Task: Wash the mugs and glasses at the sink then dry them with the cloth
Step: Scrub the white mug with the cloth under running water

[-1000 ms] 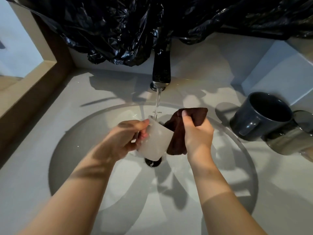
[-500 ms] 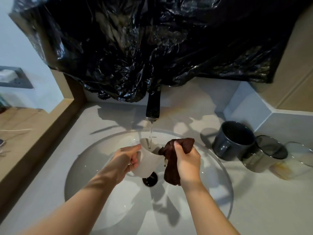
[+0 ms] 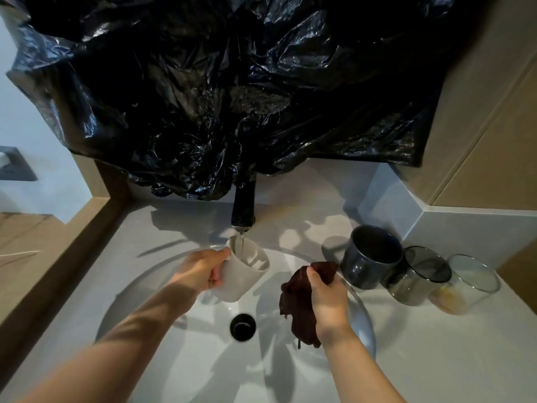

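Observation:
My left hand (image 3: pixel 203 270) grips a white mug (image 3: pixel 242 274) over the round sink basin (image 3: pixel 162 344), mouth up and tilted under the black faucet (image 3: pixel 243 207). A thin stream of water runs into the mug. My right hand (image 3: pixel 327 298) holds a bunched dark brown cloth (image 3: pixel 296 303) over the right side of the basin, apart from the mug. On the counter to the right stand a dark grey mug (image 3: pixel 367 258), a smoky glass (image 3: pixel 418 279) and a clear glass (image 3: pixel 465 285) with a yellowish bottom.
Crumpled black plastic sheeting (image 3: pixel 232 82) hangs over the wall behind the faucet. The black drain (image 3: pixel 243 326) sits at the basin's middle. A wooden ledge (image 3: pixel 58 251) borders the counter's left side, and a tiled wall corner (image 3: pixel 465 170) rises at the right.
My right hand has pulled the cloth away from the mug and to the right. My left hand has shifted the mug so the water runs straight into it. The view has tilted upward.

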Motion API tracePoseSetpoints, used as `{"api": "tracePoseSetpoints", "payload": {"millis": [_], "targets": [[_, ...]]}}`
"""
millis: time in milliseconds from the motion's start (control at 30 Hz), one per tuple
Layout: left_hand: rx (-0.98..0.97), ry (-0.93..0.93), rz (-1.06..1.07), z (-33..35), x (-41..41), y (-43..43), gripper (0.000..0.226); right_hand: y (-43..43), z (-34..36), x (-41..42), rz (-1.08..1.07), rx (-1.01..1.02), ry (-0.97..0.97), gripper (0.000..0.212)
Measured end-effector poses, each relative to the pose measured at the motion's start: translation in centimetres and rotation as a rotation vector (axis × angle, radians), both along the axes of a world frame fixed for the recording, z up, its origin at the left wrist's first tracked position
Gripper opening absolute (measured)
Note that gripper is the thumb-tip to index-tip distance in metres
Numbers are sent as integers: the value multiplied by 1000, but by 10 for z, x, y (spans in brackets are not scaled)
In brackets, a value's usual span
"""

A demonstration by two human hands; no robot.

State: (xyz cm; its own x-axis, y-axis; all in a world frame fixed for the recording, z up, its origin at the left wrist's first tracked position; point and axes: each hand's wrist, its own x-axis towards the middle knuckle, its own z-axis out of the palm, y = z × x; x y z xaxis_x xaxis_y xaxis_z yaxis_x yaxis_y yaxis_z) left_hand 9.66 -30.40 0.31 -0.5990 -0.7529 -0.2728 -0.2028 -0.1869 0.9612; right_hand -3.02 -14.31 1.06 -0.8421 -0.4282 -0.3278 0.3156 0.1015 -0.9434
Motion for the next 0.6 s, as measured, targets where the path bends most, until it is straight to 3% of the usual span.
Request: {"api": "tracePoseSetpoints", "payload": {"millis": [300,500,533,600], "targets": [[-117,-229,-162,-2,-22,4,37,7,1,11,77,-12,-79,15],[-538,-515,-396,8,-41,6,29,19,6,15,82,-9,-90,15],[-524,-539,-410,9,-44,4,28,21,8,15,80,2,-80,15],[-279,-522,-339,10,-50,-3,30,25,8,13,76,18,-61,15]]}}
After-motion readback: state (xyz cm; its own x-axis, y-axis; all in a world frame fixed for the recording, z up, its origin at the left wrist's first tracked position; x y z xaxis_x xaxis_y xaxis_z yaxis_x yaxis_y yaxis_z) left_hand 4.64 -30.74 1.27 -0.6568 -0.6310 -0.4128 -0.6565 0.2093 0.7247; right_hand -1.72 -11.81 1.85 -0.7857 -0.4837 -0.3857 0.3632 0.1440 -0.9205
